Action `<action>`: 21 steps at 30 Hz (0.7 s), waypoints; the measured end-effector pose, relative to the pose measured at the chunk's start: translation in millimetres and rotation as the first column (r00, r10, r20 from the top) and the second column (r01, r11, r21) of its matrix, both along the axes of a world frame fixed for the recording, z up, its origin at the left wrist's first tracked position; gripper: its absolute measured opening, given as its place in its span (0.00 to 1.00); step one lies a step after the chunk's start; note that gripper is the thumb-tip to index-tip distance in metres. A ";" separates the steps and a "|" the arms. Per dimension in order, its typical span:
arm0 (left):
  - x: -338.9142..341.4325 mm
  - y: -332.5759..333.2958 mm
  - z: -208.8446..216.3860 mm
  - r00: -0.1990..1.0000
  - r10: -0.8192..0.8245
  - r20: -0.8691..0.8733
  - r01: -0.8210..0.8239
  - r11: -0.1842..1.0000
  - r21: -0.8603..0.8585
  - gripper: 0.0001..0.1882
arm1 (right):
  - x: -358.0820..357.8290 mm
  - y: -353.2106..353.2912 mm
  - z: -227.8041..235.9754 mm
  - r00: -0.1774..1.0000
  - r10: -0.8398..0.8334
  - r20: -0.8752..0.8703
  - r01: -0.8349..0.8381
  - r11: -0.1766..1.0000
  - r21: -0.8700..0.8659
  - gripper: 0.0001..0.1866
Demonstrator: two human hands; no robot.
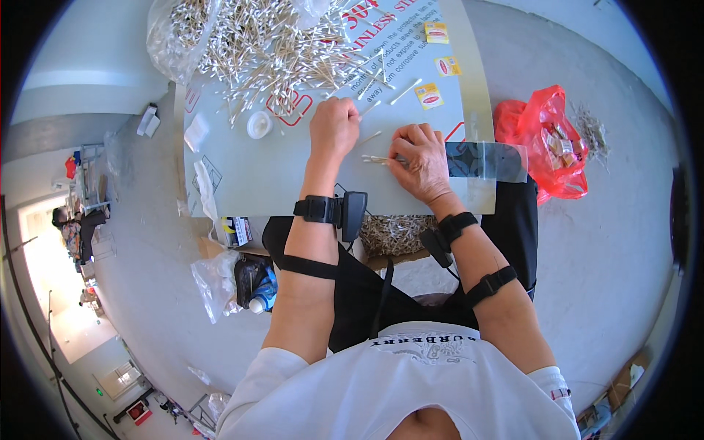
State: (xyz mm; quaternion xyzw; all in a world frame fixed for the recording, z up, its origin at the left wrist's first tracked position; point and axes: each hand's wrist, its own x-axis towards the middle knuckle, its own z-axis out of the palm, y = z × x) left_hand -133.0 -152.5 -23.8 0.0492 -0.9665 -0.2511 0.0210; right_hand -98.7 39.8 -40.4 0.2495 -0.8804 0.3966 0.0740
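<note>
Over the table (271, 183) both my hands are at work among cotton swabs. My left hand (336, 126) is closed, thumb and fingers pinched on a cotton swab (371, 107) that sticks out to the right. My right hand (422, 163) curls round a small bunch of cotton swabs (375, 159), their tips pointing left; the rest of the bunch is hidden under the fingers. A single loose swab (372, 136) lies between the hands. Beyond them spreads a large heap of cotton swabs (271, 55), partly spilling from a clear plastic bag (176, 44).
A round white lid-like piece (259, 125) lies left of my left hand. Yellow-and-white packets (429, 96) line the table's right side. A dark phone-like slab (477, 160) lies by my right hand. A red plastic bag (546, 143) is beyond the right edge; a box of swabs (396, 235) stands below.
</note>
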 end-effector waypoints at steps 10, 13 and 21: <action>-60.5 10.0 3.3 0.941 -0.123 -0.315 0.074 0.984 -0.163 0.07 | 0.5 -1.8 -0.7 1.000 0.007 -0.014 -0.008 1.000 -0.024 0.06; -72.2 7.8 9.7 0.959 -0.225 -0.173 0.186 0.959 -0.215 0.07 | 0.8 0.4 0.1 1.000 0.007 0.000 -0.007 1.000 -0.016 0.07; -78.2 5.4 -0.2 0.940 -0.298 -0.164 0.254 0.936 -0.245 0.04 | 1.3 -1.9 -0.3 1.000 0.005 -0.005 -0.005 1.000 -0.027 0.07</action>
